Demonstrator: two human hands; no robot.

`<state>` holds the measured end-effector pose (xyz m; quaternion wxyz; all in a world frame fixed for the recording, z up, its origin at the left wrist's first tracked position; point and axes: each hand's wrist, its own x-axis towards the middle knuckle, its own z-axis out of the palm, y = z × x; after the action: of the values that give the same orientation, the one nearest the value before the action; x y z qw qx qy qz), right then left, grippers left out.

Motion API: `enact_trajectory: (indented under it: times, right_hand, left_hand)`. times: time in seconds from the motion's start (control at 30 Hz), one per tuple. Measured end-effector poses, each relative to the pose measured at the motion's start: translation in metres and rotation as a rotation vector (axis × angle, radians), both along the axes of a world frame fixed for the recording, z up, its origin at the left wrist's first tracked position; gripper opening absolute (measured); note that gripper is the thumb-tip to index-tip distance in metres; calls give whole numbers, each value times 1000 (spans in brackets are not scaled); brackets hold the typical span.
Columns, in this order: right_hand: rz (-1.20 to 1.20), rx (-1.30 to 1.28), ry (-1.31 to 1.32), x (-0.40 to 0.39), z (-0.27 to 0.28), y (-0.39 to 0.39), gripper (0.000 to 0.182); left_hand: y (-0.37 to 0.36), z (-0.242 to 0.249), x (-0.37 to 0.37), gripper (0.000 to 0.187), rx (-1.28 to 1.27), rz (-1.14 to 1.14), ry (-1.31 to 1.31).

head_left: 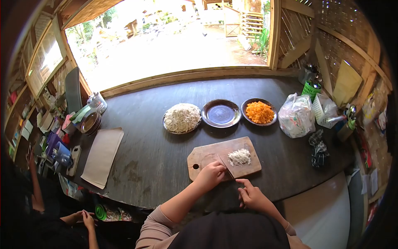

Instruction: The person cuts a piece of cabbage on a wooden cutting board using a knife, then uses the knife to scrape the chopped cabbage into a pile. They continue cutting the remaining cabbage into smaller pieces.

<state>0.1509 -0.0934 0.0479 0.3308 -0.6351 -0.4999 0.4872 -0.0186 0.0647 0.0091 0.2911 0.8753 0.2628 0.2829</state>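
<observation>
On the wooden cutting board (207, 155) lies a small heap of white shreds (239, 157). My right hand (253, 197) is closed round the handle of a knife (229, 171), whose thin dark blade slants up and left across the board. Just left of the blade, my left hand (210, 175) rests on the board with its fingers curled together. What those fingers press on is hidden beneath them. Behind the board stand a plate heaped with white shreds (182, 117), a bare dark plate (222, 113) and a plate of orange diced pieces (260, 113).
A filled plastic bag (297, 116) and a black crumpled bag (318, 149) lie at the right, near a white basket (325, 111). Brown paper sheets (103, 157) lie at the left, by stacked plates (91, 123). Another person's hands (85, 218) show at the lower left.
</observation>
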Motion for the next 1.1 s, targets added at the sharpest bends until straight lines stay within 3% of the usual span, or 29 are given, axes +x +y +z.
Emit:
enact_trajectory:
  times: [0.27, 1.1]
  right_hand:
    - [9, -19, 33, 4, 1, 0, 37]
    - [37, 14, -37, 1, 3, 2, 38]
  left_hand:
    - [3, -1, -2, 10, 85, -97, 54]
    - [-3, -4, -1, 10, 186, -74, 84]
